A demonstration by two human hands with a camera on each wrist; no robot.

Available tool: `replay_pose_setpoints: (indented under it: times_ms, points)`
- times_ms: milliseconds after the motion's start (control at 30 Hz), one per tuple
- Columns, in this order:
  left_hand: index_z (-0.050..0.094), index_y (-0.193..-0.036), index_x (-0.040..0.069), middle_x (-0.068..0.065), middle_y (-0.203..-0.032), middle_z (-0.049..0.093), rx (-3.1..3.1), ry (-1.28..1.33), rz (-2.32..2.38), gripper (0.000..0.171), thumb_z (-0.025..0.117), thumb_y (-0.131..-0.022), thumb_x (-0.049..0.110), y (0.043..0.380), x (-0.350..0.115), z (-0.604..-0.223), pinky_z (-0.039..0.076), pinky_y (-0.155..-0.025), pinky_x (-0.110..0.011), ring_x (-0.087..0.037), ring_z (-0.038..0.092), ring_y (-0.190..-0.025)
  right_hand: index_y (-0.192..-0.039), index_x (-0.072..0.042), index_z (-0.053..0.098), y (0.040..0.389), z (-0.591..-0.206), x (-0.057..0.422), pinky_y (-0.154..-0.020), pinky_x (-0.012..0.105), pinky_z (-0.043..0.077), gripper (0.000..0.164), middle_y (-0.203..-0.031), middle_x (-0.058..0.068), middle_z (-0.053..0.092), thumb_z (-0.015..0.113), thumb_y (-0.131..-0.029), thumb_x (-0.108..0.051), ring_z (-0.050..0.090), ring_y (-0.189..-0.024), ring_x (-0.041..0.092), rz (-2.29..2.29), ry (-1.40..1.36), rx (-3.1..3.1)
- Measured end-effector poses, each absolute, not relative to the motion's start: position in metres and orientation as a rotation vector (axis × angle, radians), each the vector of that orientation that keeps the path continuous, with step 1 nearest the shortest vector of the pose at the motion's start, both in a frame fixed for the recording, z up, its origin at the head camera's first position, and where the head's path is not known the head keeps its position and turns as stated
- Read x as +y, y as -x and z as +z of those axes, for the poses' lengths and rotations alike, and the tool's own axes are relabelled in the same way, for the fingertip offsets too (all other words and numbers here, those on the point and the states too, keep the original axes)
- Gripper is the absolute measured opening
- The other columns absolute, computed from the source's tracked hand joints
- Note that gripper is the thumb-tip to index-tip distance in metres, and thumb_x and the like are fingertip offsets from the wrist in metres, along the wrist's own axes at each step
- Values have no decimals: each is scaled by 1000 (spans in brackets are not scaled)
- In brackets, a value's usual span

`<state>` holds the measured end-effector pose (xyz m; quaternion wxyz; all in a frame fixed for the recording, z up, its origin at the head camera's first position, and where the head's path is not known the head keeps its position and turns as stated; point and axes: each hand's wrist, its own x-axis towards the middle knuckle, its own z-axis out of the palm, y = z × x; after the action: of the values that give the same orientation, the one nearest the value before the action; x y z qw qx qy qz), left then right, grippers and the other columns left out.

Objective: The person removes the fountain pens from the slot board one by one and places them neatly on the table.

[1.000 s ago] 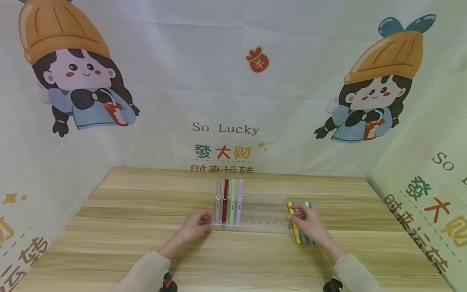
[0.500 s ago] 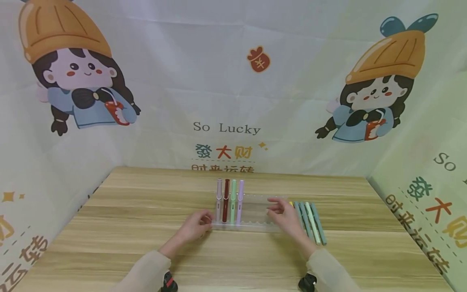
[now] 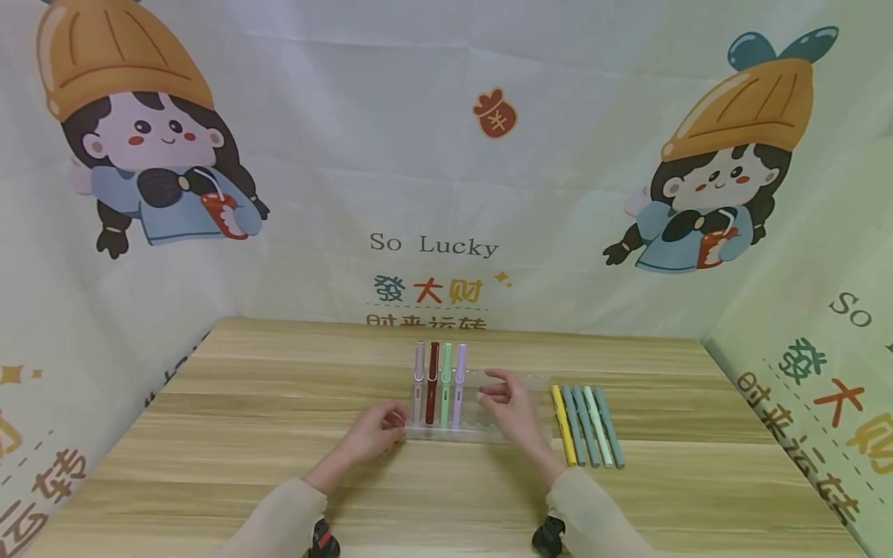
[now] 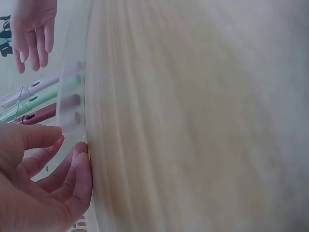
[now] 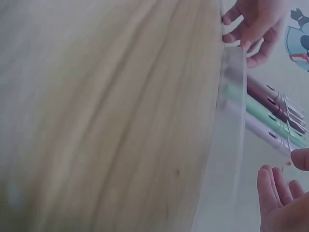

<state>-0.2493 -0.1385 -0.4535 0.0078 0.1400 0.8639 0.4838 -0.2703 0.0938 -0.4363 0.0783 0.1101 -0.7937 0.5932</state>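
A clear plastic pen rack (image 3: 453, 435) with notched edges lies on the table. Its left part bears a greyish-mauve pen (image 3: 418, 399), a dark red pen (image 3: 432, 387), a mint green pen (image 3: 446, 399) and a lavender pen (image 3: 458, 399), side by side. My left hand (image 3: 377, 430) pinches the rack's left end, thumb and fingertips at its corner in the right wrist view. Above the right half of the rack is my right hand (image 3: 512, 404), holding nothing, fingers loosely extended toward the lavender pen but apart from it.
Right of the rack, a yellow pen (image 3: 563, 426), a pale green pen (image 3: 598, 426) and several grey-blue pens (image 3: 610, 428) lie in a slanted row on the wooden table (image 3: 279, 372). A printed cloth (image 3: 558, 294) hangs behind the table and along its sides.
My right hand has moved left from the loose pens to above the rack, uncovering the yellow pen and its neighbours. The left hand stays at the rack's left end.
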Motion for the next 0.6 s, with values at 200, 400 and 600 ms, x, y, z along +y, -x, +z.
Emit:
replay_pose_setpoints:
  times_ms: [200, 400, 600]
  points:
    - [54, -90, -2, -10, -79, 55, 2702, -442, 1512, 13, 58, -78, -6, 249, -138, -453, 46, -50, -27, -17, 53, -65, -118, 4, 46, 266, -431, 80, -72, 34, 49, 42, -95, 23, 59, 58, -78, 4, 58, -86, 32, 1843, -328, -2341]
    - [54, -90, -3, -11, -78, 54, 2695, -438, 1519, 12, 58, -78, -6, 249, -138, -452, 45, -49, -27, -18, 52, -63, -120, 0, 44, 275, -442, 72, -73, 33, 49, 46, -95, 21, 60, 58, -76, 5, 58, -86, 31, 1849, -332, -2339]
    - [54, -90, -3, -10, -80, 55, 2690, -437, 1523, 13, 57, -79, -7, 249, -138, -453, 46, -48, -28, -18, 53, -64, -122, 2, 41, 276, -444, 65, -71, 32, 49, 48, -92, 21, 59, 57, -76, 8, 59, -83, 31, 1851, -364, -2332]
